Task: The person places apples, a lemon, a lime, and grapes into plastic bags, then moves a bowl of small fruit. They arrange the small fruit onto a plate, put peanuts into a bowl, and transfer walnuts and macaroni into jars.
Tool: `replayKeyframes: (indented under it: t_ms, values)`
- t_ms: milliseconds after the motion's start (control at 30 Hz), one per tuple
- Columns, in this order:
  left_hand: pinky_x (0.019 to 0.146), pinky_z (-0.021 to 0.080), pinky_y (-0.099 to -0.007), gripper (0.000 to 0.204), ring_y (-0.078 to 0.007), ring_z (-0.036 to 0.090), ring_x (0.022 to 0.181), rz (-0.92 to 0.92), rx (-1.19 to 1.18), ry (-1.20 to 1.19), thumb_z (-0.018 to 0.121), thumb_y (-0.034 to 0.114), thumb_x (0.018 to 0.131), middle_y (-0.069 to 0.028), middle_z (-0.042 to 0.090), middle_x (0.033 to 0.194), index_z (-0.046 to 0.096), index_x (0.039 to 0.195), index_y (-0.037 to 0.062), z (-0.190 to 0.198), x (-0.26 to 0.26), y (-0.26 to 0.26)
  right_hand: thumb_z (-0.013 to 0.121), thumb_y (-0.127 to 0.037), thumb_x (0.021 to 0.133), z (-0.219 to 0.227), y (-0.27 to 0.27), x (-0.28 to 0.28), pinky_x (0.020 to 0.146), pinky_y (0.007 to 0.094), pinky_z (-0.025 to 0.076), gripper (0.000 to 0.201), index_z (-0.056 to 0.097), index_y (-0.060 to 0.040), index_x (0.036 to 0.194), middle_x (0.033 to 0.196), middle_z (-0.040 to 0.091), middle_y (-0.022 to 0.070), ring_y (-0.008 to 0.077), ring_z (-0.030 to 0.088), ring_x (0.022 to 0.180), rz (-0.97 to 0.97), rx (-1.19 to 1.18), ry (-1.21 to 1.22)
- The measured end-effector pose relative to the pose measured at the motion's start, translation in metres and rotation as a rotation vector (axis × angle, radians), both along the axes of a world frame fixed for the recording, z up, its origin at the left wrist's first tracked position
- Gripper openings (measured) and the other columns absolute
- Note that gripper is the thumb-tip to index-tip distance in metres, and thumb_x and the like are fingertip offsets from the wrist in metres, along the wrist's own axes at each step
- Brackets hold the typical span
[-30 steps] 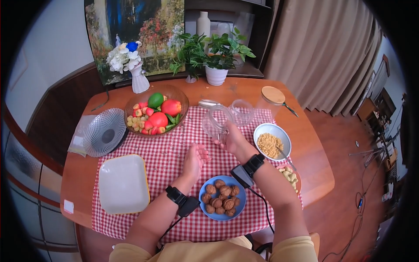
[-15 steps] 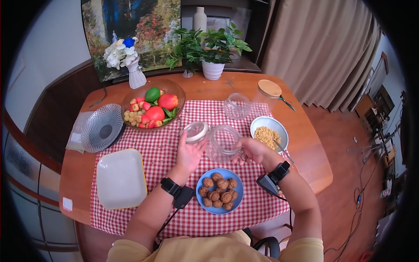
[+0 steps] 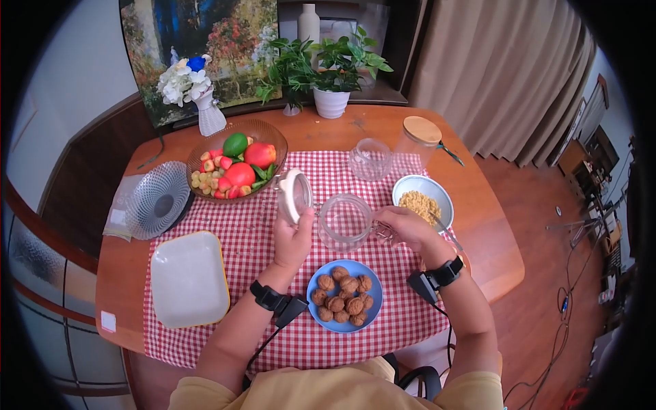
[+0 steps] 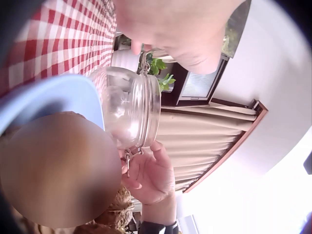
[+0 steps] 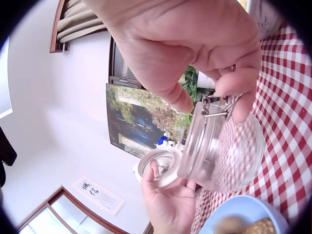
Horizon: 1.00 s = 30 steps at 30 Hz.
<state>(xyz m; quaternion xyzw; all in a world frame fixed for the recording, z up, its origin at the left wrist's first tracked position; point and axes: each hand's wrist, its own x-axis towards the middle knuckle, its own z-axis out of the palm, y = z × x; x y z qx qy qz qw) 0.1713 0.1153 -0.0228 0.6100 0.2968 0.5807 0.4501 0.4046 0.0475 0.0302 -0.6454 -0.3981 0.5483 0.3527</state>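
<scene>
A clear glass clip-top jar (image 3: pixel 345 222) stands with its mouth uncovered behind the blue plate of walnuts (image 3: pixel 345 296). Its lid (image 3: pixel 295 197), ringed by a white seal, is tipped up on the jar's left. My left hand (image 3: pixel 292 239) holds that lid, thumb on its inner side and fingers behind, as the right wrist view shows. At the jar's right, my right hand (image 3: pixel 406 229) pinches the metal wire clasp (image 5: pixel 222 109) between curled fingers. In the left wrist view the jar (image 4: pixel 126 107) looks empty.
Right of the jar sits a bowl of pale kernels (image 3: pixel 418 202) with a spoon. Behind are a small glass bowl (image 3: pixel 370 160) and a wooden-lidded canister (image 3: pixel 421 131). A fruit bowl (image 3: pixel 270 133), a ribbed glass dish (image 3: pixel 147 212) and a white tray (image 3: pixel 188 290) stand left.
My right hand has brought the jar nearer, to just behind the walnuts. My left hand has moved forward onto the lid, which has swung from lying nearly flat to tipped up.
</scene>
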Motion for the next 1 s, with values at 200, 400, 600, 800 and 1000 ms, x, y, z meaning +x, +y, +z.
replayKeyframes:
  t_ms: [200,400,600,800,1000]
  values:
    - [0.102,0.04,-0.0409,0.054,-0.0358,0.046,0.125,-0.019,0.34,0.305,0.066,0.013,0.085,-0.0206,0.046,0.133,0.048,0.135,0.002,0.023,0.004,-0.009,0.053,-0.014,0.094,-0.003,-0.019,0.021,0.058,0.0229,0.054,0.02,0.061,-0.0004,0.107,0.093,0.066,0.0094,0.0115,0.063,0.068,-0.089,0.112,0.288]
    - [0.108,0.033,-0.0484,0.047,-0.0375,0.037,0.131,-0.142,0.58,0.746,0.07,0.022,0.081,-0.0168,0.043,0.138,0.061,0.127,0.0203,0.027,0.006,-0.015,0.054,-0.017,0.095,-0.001,-0.025,0.012,0.061,0.0229,0.054,0.021,0.061,-0.001,0.107,0.093,0.066,0.009,0.0112,0.063,0.069,-0.124,0.167,0.311]
    - [0.107,0.032,-0.0503,0.041,-0.038,0.036,0.131,-0.168,0.526,0.688,0.07,0.028,0.082,-0.0171,0.046,0.136,0.065,0.122,0.0203,0.027,0.007,-0.013,0.056,-0.019,0.095,0.001,-0.025,0.006,0.061,0.0226,0.053,0.021,0.061,-0.003,0.108,0.089,0.064,0.0039,0.0097,0.062,0.068,-0.125,0.236,0.25]
    - [0.107,0.033,-0.0504,0.041,-0.0384,0.037,0.13,-0.16,0.535,0.703,0.07,0.028,0.082,-0.0183,0.047,0.135,0.064,0.122,0.0201,0.028,0.007,-0.014,0.067,-0.017,0.089,0.003,-0.028,-0.001,0.055,0.0195,0.047,0.024,0.061,-0.0028,0.108,0.081,0.062,-0.0006,0.0049,0.056,0.066,-0.068,0.355,0.14]
    - [0.108,0.031,-0.0483,0.044,-0.0381,0.038,0.129,-0.129,0.548,0.713,0.072,0.021,0.08,-0.0172,0.046,0.137,0.064,0.123,0.0188,0.028,0.009,-0.016,0.072,-0.019,0.086,-0.002,-0.027,-0.007,0.053,0.0181,0.04,0.037,0.059,-0.0015,0.115,0.072,0.056,-0.0048,0.0018,0.048,0.062,0.007,0.38,-0.426]
